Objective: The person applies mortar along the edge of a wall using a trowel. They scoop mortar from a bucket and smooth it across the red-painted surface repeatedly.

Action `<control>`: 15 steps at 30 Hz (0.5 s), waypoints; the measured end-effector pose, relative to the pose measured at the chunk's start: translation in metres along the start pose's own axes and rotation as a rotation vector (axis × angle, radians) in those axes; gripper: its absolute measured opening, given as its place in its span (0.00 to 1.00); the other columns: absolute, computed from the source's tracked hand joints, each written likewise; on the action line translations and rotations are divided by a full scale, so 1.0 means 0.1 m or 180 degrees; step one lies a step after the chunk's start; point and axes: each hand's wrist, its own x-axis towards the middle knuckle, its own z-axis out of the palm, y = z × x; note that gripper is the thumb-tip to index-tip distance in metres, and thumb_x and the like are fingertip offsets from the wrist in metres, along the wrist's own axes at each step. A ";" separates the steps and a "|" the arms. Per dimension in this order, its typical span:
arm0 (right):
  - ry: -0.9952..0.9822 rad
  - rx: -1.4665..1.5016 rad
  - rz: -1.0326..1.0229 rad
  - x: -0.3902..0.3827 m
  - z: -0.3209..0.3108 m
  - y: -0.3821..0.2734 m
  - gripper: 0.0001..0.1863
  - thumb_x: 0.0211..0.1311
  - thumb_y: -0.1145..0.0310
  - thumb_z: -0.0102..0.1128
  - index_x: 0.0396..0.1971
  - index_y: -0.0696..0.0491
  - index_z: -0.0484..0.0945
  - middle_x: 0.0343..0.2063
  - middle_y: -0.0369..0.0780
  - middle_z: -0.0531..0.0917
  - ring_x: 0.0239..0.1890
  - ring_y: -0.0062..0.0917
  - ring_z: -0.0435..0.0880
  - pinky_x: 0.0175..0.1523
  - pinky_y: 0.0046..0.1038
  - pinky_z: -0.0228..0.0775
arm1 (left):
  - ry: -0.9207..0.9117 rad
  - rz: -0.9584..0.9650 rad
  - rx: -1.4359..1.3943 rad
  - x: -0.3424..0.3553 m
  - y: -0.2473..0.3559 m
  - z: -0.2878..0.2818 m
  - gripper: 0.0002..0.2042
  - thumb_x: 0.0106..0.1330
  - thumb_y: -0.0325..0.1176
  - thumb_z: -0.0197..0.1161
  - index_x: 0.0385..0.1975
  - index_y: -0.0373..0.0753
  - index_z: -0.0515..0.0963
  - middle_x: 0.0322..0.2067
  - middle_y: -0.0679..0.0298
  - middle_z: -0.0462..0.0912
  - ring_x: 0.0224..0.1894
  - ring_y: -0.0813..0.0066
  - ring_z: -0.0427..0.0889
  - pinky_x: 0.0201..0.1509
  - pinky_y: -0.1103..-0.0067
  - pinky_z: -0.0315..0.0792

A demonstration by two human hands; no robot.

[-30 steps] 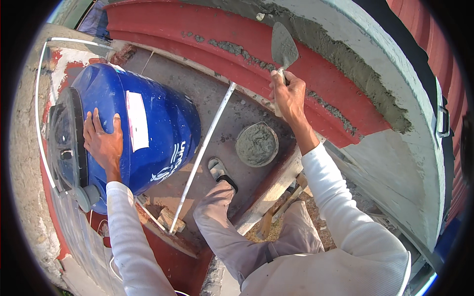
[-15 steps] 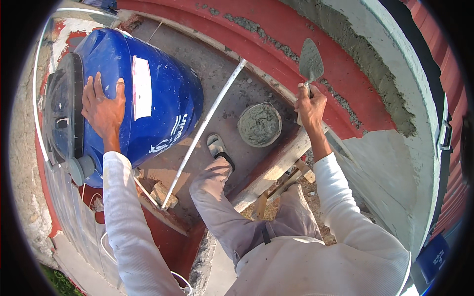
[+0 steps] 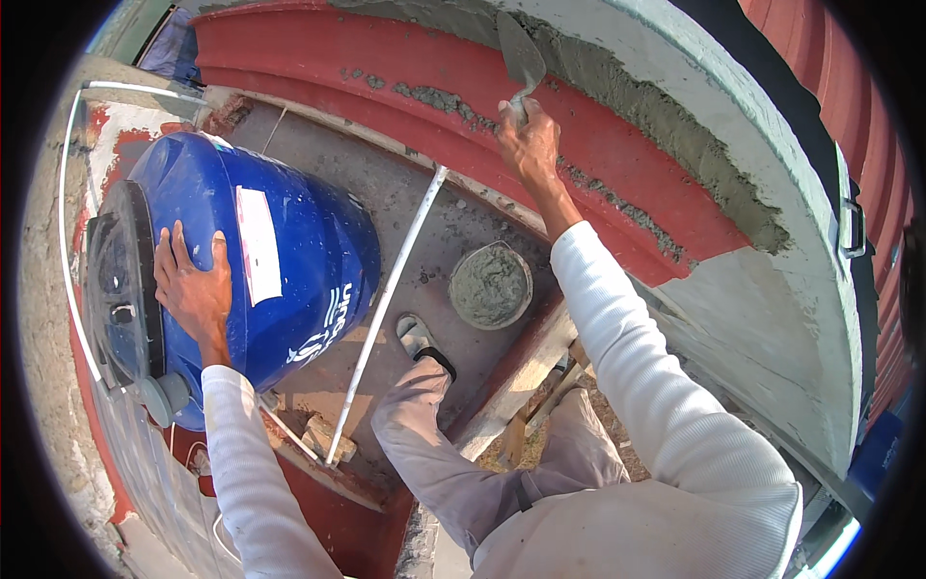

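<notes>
My left hand point(image 3: 195, 289) rests with fingers spread on the side of a large blue water tank point(image 3: 309, 227) near its black-rimmed lid. In my right hand point(image 3: 532, 145) is the handle of a trowel point(image 3: 522, 60), its blade pointing away from me. That blade lies at the lower edge of a band of wet grey mortar point(image 3: 666, 121) along the top of the red wall point(image 3: 617, 145); whether it presses on the mortar I cannot tell. Below my right arm stands a round bucket point(image 3: 530, 292) filled with grey mortar point(image 3: 490, 285).
A thin white pipe point(image 3: 391, 289) slants up between the tank and the bucket. Dried mortar lumps point(image 3: 439, 99) run along a ledge of the red wall. My sandalled foot point(image 3: 417, 338) stands on the grey floor, beside a wooden beam point(image 3: 521, 372). Corrugated red sheeting point(image 3: 820, 58) lies beyond the wall.
My right hand has moved the trowel away from me and left, from over the red wall up to the mortar band. The view has shifted; my left hand stays on the tank.
</notes>
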 end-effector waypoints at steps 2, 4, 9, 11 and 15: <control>0.0335 0.0058 0.0002 0.04 -0.09 0.18 0.22 0.70 0.53 0.62 0.45 0.60 0.82 0.33 0.55 0.88 0.41 0.56 0.87 0.50 0.48 0.76 | 0.0011 -0.0033 -0.0005 -0.01 -0.02 0.01 0.34 0.73 0.65 0.57 0.75 0.57 0.69 0.76 0.69 0.67 0.78 0.66 0.62 0.79 0.58 0.62; 0.0578 -0.0112 -0.0033 -0.07 -0.31 0.42 0.19 0.72 0.57 0.63 0.43 0.61 0.81 0.31 0.52 0.87 0.36 0.50 0.88 0.46 0.43 0.77 | -0.0041 -0.0057 0.0069 -0.04 -0.04 0.04 0.34 0.73 0.65 0.57 0.75 0.57 0.69 0.76 0.70 0.67 0.78 0.67 0.62 0.79 0.59 0.62; 0.0821 0.0256 0.0110 -0.47 -0.82 0.77 0.15 0.72 0.61 0.65 0.41 0.60 0.82 0.26 0.48 0.85 0.27 0.37 0.83 0.39 0.36 0.76 | -0.0014 -0.0055 0.0092 -0.01 -0.03 -0.03 0.34 0.73 0.64 0.59 0.75 0.57 0.69 0.76 0.69 0.67 0.78 0.66 0.62 0.79 0.59 0.62; 0.0961 0.0033 -0.0007 -0.48 -0.83 0.80 0.15 0.72 0.60 0.65 0.40 0.59 0.82 0.28 0.48 0.87 0.29 0.40 0.86 0.41 0.38 0.78 | -0.0010 -0.0061 0.0049 -0.02 0.00 -0.03 0.34 0.73 0.63 0.59 0.75 0.57 0.69 0.76 0.68 0.67 0.78 0.66 0.63 0.79 0.59 0.62; 0.0584 -0.0349 -0.0409 -0.27 -0.43 0.56 0.16 0.72 0.58 0.65 0.41 0.59 0.83 0.30 0.50 0.88 0.33 0.45 0.88 0.43 0.41 0.78 | 0.0001 -0.0037 -0.0008 -0.02 0.03 0.02 0.34 0.73 0.63 0.59 0.75 0.56 0.69 0.75 0.68 0.68 0.78 0.66 0.63 0.78 0.57 0.62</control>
